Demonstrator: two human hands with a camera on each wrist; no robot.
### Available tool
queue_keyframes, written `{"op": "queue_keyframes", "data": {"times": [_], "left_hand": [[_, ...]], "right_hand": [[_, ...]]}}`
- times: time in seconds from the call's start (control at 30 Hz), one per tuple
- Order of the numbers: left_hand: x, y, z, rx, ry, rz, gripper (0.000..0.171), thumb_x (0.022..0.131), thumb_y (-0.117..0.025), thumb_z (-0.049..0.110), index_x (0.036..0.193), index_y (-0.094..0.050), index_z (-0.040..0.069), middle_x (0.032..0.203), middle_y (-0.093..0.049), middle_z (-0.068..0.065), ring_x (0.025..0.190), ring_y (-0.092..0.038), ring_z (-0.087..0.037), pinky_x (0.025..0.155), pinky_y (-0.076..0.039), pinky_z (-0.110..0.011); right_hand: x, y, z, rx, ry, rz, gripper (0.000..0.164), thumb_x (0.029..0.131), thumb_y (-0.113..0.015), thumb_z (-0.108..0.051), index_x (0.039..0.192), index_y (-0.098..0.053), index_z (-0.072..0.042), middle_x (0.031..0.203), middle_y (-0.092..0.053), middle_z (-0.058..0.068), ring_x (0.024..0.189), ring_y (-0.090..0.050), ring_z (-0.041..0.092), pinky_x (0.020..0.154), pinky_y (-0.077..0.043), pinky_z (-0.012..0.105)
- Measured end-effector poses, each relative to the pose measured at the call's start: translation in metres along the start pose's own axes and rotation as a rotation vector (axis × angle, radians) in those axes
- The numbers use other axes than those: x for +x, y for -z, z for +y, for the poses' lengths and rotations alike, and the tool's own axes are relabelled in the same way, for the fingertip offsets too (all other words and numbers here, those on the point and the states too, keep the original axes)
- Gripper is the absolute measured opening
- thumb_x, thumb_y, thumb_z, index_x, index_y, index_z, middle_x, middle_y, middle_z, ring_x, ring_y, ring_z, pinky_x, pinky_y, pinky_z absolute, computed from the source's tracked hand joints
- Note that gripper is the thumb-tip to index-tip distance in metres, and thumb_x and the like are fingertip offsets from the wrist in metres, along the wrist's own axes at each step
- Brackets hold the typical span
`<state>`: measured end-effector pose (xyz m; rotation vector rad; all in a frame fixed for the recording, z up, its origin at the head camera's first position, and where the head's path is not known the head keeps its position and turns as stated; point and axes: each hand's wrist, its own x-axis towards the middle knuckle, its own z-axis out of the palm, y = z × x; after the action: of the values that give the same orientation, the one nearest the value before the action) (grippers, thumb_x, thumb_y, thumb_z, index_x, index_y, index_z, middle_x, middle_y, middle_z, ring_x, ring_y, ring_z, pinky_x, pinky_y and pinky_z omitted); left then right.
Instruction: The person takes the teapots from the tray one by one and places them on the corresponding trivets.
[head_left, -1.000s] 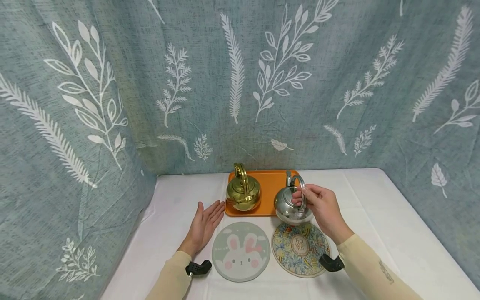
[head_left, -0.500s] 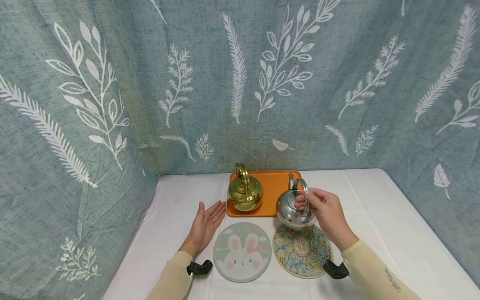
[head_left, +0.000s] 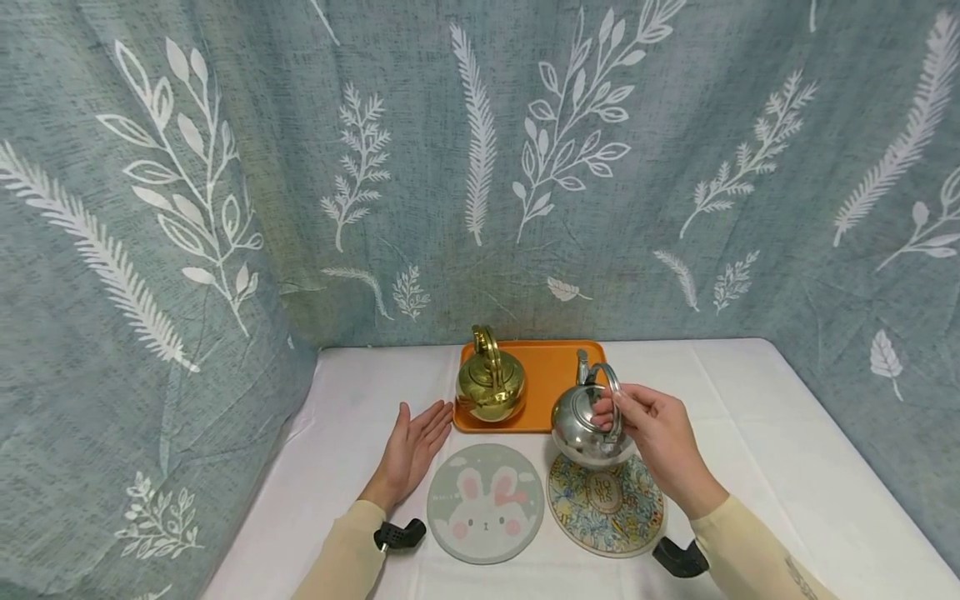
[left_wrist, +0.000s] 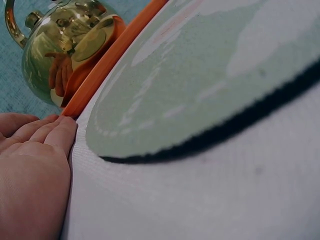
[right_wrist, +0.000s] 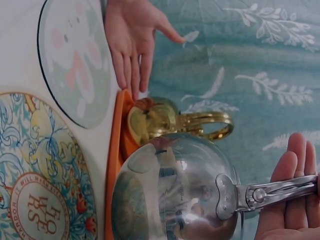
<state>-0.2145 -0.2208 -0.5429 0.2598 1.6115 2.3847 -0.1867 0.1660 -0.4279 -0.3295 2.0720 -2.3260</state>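
My right hand (head_left: 656,429) grips the arched handle of a silver teakettle (head_left: 588,433). The kettle hangs above the near right edge of an orange tray (head_left: 543,383) and overlaps the far part of a floral round mat (head_left: 607,517). In the right wrist view, fingers curl behind the silver handle (right_wrist: 275,192). On the tray's left half sits a gold teakettle (head_left: 491,387), its handle up. My left hand (head_left: 408,454) lies palm inward with straight fingers, their tips at the tray's left edge, as the left wrist view (left_wrist: 37,145) also shows.
A green round mat with a rabbit face (head_left: 483,508) lies left of the floral mat, in front of the tray. White cloth (head_left: 375,379) covers the table. Patterned blue-green curtains (head_left: 420,167) stand behind and at both sides.
My right hand has brought the silver teakettle slightly nearer and to the right, so it covers more of the floral mat. My left hand stays at the tray edge.
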Motion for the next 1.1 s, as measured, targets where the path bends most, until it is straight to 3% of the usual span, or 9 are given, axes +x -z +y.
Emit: {"op": "queue_keyframes", "data": {"times": [1.1], "left_hand": [[-0.001, 0.000, -0.001, 0.018, -0.004, 0.000, 0.099, 0.112, -0.013, 0.070, 0.169, -0.002, -0.011, 0.177, -0.006, -0.028, 0.165, -0.007, -0.039, 0.134, -0.013, -0.043]], "right_hand": [[-0.029, 0.004, -0.005, 0.024, 0.016, -0.024, 0.042, 0.115, -0.057, -0.012, 0.121, -0.057, 0.030, 0.096, -0.079, 0.010, 0.083, -0.077, 0.019, 0.082, -0.067, 0.032]]}}
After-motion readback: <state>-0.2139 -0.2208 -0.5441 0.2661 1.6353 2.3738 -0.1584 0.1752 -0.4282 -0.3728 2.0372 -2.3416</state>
